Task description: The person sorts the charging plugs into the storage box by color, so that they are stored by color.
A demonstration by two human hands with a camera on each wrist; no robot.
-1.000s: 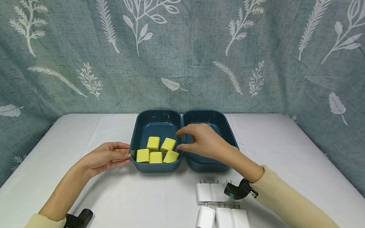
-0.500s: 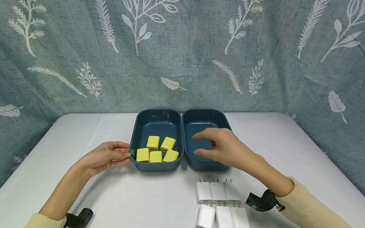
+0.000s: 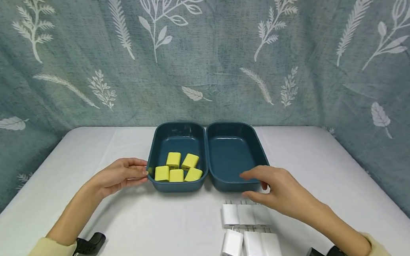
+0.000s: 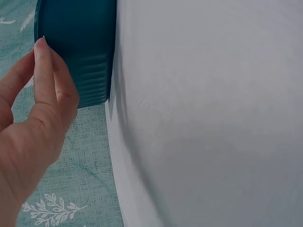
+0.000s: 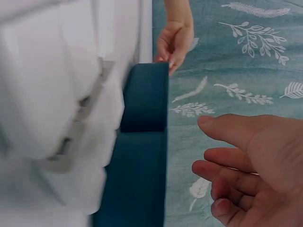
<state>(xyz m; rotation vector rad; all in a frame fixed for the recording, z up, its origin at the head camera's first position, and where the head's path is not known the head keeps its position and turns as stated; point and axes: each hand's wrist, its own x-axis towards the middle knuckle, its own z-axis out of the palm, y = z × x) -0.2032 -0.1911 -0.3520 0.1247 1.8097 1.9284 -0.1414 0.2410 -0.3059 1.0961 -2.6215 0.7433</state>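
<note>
My left hand [image 3: 122, 175] pinches the left rim of a dark blue box [image 3: 185, 187], its fingertips right at the edge. In the left wrist view, fingertips lie at the rim and against the outer wall of that box [image 4: 87, 71]. Several yellow charger blocks [image 3: 161, 173] lie inside its near half. A matching blue box [image 3: 231, 150] stands directly to the right, with nothing inside. My right hand [image 3: 280, 188] hovers over its near right corner, thumb and fingers apart and holding nothing. Below that hand, several white chargers [image 3: 253, 244] with metal prongs lie in two rows.
A white cloth covers the table [image 3: 155, 234]. Behind it hangs a green curtain [image 3: 224, 95] with white leaf prints. A black wrist camera [image 3: 91, 243] sits on the left forearm, low over the cloth.
My right hand has moved from above the divide between the boxes, rightward and toward me, to near the white chargers. The left hand stays at the rim.
</note>
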